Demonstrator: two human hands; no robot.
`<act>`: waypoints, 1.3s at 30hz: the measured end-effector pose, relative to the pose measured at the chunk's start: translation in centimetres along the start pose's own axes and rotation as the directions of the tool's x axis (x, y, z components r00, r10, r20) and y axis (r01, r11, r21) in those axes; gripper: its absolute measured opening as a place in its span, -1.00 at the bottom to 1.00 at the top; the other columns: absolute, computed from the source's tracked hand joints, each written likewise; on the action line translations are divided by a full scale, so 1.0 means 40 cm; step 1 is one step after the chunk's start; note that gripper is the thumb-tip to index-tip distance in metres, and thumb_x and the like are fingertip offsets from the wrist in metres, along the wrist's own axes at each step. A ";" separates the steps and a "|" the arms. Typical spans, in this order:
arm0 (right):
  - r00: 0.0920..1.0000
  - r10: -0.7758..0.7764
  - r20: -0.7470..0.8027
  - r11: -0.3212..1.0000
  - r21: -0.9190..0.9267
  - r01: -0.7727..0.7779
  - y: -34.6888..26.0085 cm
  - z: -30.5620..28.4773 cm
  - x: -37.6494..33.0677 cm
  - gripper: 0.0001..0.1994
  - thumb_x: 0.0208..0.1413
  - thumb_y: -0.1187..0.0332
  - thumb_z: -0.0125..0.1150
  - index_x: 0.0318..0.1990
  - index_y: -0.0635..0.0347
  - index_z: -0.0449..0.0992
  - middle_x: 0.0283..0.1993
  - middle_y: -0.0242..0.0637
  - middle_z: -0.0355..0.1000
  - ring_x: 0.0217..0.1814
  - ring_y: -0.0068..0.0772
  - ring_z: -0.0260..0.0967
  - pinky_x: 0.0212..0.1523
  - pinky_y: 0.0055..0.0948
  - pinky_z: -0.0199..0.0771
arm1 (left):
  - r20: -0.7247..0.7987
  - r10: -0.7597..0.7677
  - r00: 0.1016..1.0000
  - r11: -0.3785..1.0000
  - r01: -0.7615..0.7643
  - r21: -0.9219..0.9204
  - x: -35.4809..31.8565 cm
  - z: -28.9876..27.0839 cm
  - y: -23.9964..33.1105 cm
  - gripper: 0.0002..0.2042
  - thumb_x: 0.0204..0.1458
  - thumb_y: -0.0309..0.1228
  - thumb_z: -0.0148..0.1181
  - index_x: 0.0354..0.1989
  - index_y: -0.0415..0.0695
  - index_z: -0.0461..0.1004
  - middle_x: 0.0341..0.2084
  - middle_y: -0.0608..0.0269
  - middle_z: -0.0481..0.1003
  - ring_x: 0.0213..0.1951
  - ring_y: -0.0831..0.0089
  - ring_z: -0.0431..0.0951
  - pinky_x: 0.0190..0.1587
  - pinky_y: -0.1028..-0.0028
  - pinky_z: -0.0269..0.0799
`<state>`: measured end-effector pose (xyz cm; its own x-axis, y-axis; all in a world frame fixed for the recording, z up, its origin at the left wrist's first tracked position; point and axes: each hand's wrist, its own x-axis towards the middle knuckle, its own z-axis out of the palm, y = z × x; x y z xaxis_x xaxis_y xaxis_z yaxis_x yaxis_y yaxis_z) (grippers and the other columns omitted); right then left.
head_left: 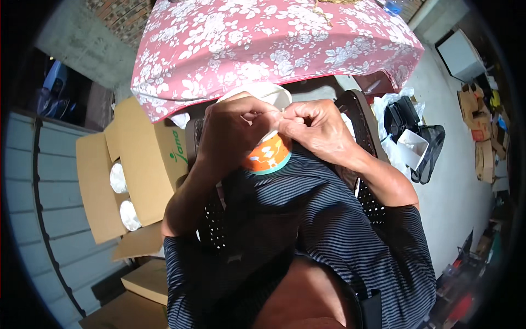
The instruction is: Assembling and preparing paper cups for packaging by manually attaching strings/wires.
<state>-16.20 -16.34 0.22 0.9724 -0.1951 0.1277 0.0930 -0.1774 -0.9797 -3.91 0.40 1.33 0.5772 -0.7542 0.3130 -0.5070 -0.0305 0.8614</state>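
Note:
In front of my lap, my left hand point(244, 123) and my right hand point(318, 131) meet with thumbs and fingertips pinched together. Whatever lies between the fingertips is too small or too hidden to name. Just under them is an orange paper tub point(268, 156) with white drawings and a teal band along its lower edge, close against my striped clothing. Beyond my fingers shows a white rounded rim point(279, 93). My hands cover the space between, so I cannot tell whether rim and tub are one piece.
A table with a pink floral cloth point(252, 44) stands ahead. On my left is an open cardboard box point(148, 164) with white wrapped rolls point(118, 176). To the right, a black bag point(433, 148) and a white open box point(412, 148) lie on the floor, with cartons point(475, 112) farther off.

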 end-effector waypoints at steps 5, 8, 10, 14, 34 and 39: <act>0.999 0.039 0.005 0.998 -0.050 -0.039 -0.006 -0.003 0.002 -0.71 0.33 0.31 0.25 -0.41 0.34 0.59 -0.63 -0.54 0.32 -0.58 -0.82 0.14 -0.60 -0.59 0.09 | 0.031 0.015 0.999 1.000 -0.015 -0.004 -0.003 0.013 -0.019 -0.91 0.15 -0.49 0.26 -0.29 -0.25 0.60 -0.33 0.17 0.65 -0.32 0.42 0.70 -0.28 0.45 0.58; 0.998 0.042 0.039 0.999 -0.024 -0.042 0.015 -0.019 0.014 -0.72 0.35 0.30 0.23 -0.36 0.33 0.57 -0.63 -0.56 0.29 -0.58 -0.81 0.14 -0.60 -0.60 0.10 | 0.087 -0.119 0.989 0.974 0.133 -0.185 -0.009 0.004 -0.034 -0.87 0.21 -0.45 0.21 -0.28 -0.27 0.59 -0.30 0.17 0.63 -0.24 0.43 0.67 -0.16 0.45 0.55; 0.993 0.075 0.095 0.997 -0.003 -0.075 0.014 -0.037 0.016 -0.75 0.35 0.30 0.24 -0.31 0.33 0.56 -0.62 -0.57 0.27 -0.56 -0.81 0.17 -0.57 -0.61 0.12 | 0.128 -0.225 0.966 0.953 0.246 -0.176 -0.004 -0.008 -0.018 -0.82 0.26 -0.39 0.19 -0.26 -0.26 0.58 -0.31 0.20 0.61 -0.18 0.46 0.63 -0.04 0.45 0.50; 0.989 0.025 0.144 0.932 -0.362 0.029 -0.030 -0.101 0.003 -0.62 0.21 0.33 0.39 0.12 0.29 0.49 -0.53 -0.49 0.27 -0.47 -0.68 0.19 -0.45 -0.50 0.22 | 0.204 -0.120 0.972 0.941 0.176 -0.289 0.004 -0.014 -0.007 -0.77 0.29 -0.32 0.16 -0.22 -0.27 0.56 -0.33 0.21 0.59 -0.18 0.47 0.61 -0.02 0.44 0.47; 0.743 -0.290 0.604 0.673 -0.423 0.607 -0.129 -0.196 0.108 -0.92 0.12 0.55 0.29 -0.28 0.29 0.50 -0.29 -0.23 0.42 -0.21 -0.22 0.44 -0.19 -0.26 0.44 | 0.641 0.044 0.766 0.895 0.254 -0.365 0.070 0.031 -0.018 -0.83 0.25 -0.49 0.11 -0.28 -0.37 0.55 -0.46 0.21 0.58 -0.38 0.54 0.57 -0.23 0.53 0.47; 0.802 -0.264 0.536 0.742 -0.418 0.524 -0.102 -0.200 0.078 -0.91 0.06 0.58 0.26 -0.27 0.30 0.57 -0.30 -0.21 0.45 -0.20 -0.20 0.48 -0.15 -0.28 0.47 | 0.673 0.060 0.737 0.823 0.345 -0.451 0.059 0.019 -0.025 -0.81 0.31 -0.46 0.10 -0.23 -0.37 0.53 -0.42 0.24 0.57 -0.34 0.57 0.55 -0.19 0.53 0.46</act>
<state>-15.24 -23.93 5.84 0.8697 0.4076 0.2783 0.4892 -0.6374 -0.5953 -2.52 -1.83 0.90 -0.0354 -0.9993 0.0130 0.0704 0.0105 0.9975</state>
